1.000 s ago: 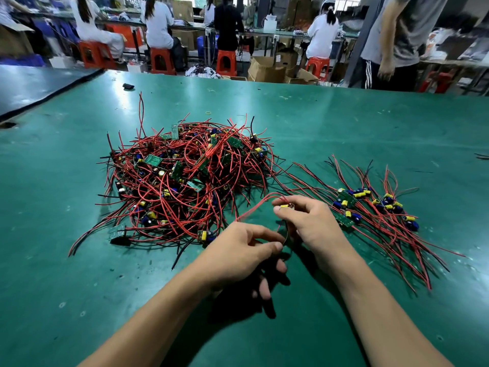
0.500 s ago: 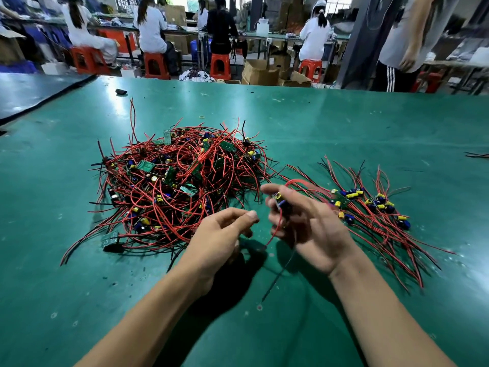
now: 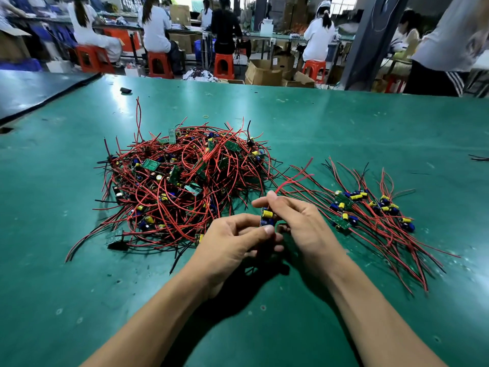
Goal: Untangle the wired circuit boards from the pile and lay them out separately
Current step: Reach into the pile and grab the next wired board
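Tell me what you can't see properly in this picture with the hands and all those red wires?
All in the head view:
- Held board: its lower end and back, covered by the left hand and right hand pinching it.
- Pile: boards underneath, buried by red wires; no count possible.
- Laid-out boards: markings too small.
- Standing person: cut off by the top right edge.

No text is legible, even on the circuit boards.
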`<act>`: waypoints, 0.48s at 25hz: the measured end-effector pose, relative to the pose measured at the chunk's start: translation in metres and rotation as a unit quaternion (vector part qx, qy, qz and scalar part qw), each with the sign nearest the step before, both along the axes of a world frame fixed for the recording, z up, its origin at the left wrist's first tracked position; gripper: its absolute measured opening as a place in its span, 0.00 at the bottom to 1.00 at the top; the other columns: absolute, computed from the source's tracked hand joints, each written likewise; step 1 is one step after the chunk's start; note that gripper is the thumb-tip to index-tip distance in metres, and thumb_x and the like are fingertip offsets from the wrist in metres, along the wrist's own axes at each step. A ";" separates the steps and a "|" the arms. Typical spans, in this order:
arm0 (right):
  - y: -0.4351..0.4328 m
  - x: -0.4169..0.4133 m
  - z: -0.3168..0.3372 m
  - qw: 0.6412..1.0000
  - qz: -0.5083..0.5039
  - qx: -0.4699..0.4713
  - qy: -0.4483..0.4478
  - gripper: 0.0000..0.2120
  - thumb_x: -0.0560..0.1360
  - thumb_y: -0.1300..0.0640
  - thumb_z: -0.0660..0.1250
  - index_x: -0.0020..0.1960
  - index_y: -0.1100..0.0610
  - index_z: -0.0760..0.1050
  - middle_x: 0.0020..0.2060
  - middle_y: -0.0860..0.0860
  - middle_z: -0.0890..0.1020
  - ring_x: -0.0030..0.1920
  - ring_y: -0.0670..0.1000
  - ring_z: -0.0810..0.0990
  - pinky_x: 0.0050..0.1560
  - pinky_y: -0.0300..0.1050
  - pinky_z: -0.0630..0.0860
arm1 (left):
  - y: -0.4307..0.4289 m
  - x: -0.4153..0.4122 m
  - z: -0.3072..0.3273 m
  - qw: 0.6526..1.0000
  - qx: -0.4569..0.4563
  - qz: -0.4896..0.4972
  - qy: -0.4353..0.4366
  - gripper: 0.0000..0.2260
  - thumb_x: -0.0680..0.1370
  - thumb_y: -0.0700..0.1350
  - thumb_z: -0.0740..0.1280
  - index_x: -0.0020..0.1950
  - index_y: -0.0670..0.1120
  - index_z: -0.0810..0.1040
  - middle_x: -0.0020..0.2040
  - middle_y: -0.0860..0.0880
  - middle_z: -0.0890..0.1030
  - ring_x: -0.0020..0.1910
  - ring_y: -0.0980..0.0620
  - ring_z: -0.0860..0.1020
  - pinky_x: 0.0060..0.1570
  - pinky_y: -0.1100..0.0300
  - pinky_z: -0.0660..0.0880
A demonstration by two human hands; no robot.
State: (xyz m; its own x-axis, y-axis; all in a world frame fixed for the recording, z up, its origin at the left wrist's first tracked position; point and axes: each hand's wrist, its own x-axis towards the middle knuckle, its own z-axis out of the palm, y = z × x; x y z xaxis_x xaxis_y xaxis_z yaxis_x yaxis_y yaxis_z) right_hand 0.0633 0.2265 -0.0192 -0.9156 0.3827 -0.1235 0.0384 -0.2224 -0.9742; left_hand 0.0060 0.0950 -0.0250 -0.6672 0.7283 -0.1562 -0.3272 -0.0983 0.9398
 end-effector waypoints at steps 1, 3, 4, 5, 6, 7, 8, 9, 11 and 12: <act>0.004 0.001 0.001 1.000 -0.002 -0.015 -0.012 0.15 0.75 0.43 0.70 0.48 0.56 0.85 0.35 0.55 0.80 0.24 0.48 0.73 0.26 0.39 0.72 | 0.000 0.001 0.000 1.000 0.007 -0.015 -0.016 0.06 0.76 0.37 0.68 0.52 0.37 0.81 0.44 0.39 0.85 0.39 0.47 0.84 0.43 0.55 0.82; 0.011 0.002 0.003 1.000 -0.015 -0.012 -0.019 0.15 0.73 0.43 0.72 0.44 0.55 0.85 0.33 0.55 0.78 0.24 0.48 0.71 0.26 0.38 0.69 | 0.000 0.001 -0.001 0.999 0.008 -0.036 -0.016 0.07 0.76 0.37 0.69 0.52 0.38 0.82 0.45 0.39 0.85 0.40 0.46 0.85 0.43 0.56 0.83; 0.013 0.002 0.003 1.000 -0.019 -0.012 -0.018 0.15 0.71 0.43 0.72 0.42 0.56 0.85 0.32 0.55 0.79 0.24 0.48 0.73 0.25 0.38 0.69 | 0.000 0.001 -0.002 0.999 0.007 -0.041 -0.009 0.07 0.76 0.38 0.69 0.53 0.38 0.82 0.47 0.38 0.85 0.43 0.44 0.85 0.45 0.55 0.83; 0.013 0.002 0.003 1.000 -0.015 -0.015 -0.018 0.14 0.70 0.44 0.73 0.41 0.56 0.85 0.32 0.54 0.80 0.25 0.48 0.75 0.25 0.38 0.71 | 0.001 0.001 -0.002 0.999 0.012 -0.040 -0.004 0.09 0.75 0.39 0.70 0.54 0.37 0.82 0.50 0.38 0.85 0.45 0.43 0.85 0.48 0.53 0.82; 0.012 0.002 0.004 1.000 -0.004 -0.020 -0.020 0.14 0.70 0.45 0.73 0.41 0.57 0.85 0.33 0.55 0.81 0.27 0.49 0.77 0.26 0.39 0.74 | 0.002 0.001 -0.003 0.999 0.021 -0.033 -0.002 0.11 0.75 0.41 0.70 0.54 0.37 0.81 0.51 0.37 0.84 0.47 0.42 0.85 0.49 0.52 0.82; 0.010 0.001 0.003 0.999 0.009 -0.026 -0.023 0.14 0.70 0.46 0.73 0.42 0.57 0.85 0.34 0.56 0.82 0.28 0.50 0.80 0.27 0.41 0.77 | 0.003 0.001 -0.003 0.999 0.026 -0.019 -0.002 0.13 0.75 0.43 0.70 0.54 0.36 0.81 0.52 0.37 0.84 0.48 0.41 0.84 0.49 0.52 0.82; 0.008 0.001 0.003 0.999 0.020 -0.034 -0.024 0.13 0.70 0.47 0.73 0.43 0.58 0.85 0.36 0.57 0.83 0.30 0.52 0.81 0.30 0.44 0.80 | 0.004 0.000 -0.003 1.000 0.025 -0.003 0.002 0.13 0.75 0.43 0.70 0.54 0.35 0.81 0.52 0.37 0.84 0.48 0.42 0.85 0.49 0.52 0.82; 0.006 0.000 0.001 0.999 0.028 -0.038 -0.024 0.13 0.71 0.47 0.73 0.45 0.58 0.85 0.38 0.58 0.84 0.32 0.53 0.82 0.33 0.47 0.82 | 0.004 -0.001 -0.003 1.000 0.016 0.013 0.010 0.11 0.77 0.43 0.69 0.54 0.36 0.81 0.50 0.37 0.84 0.46 0.43 0.85 0.48 0.52 0.82; 0.002 -0.001 0.000 0.999 0.033 -0.029 -0.023 0.12 0.73 0.48 0.72 0.47 0.57 0.86 0.39 0.57 0.84 0.33 0.53 0.81 0.35 0.46 0.82 | 0.004 -0.003 -0.002 0.999 -0.009 0.040 0.023 0.07 0.78 0.39 0.67 0.50 0.36 0.82 0.47 0.37 0.85 0.41 0.44 0.85 0.43 0.54 0.82; 0.000 -0.001 -0.001 0.999 0.033 -0.018 -0.023 0.12 0.74 0.48 0.72 0.47 0.57 0.86 0.39 0.56 0.85 0.33 0.52 0.80 0.33 0.43 0.79 | 0.003 -0.004 -0.002 0.998 -0.017 0.052 0.024 0.07 0.78 0.38 0.67 0.48 0.36 0.83 0.46 0.36 0.85 0.39 0.44 0.85 0.40 0.54 0.82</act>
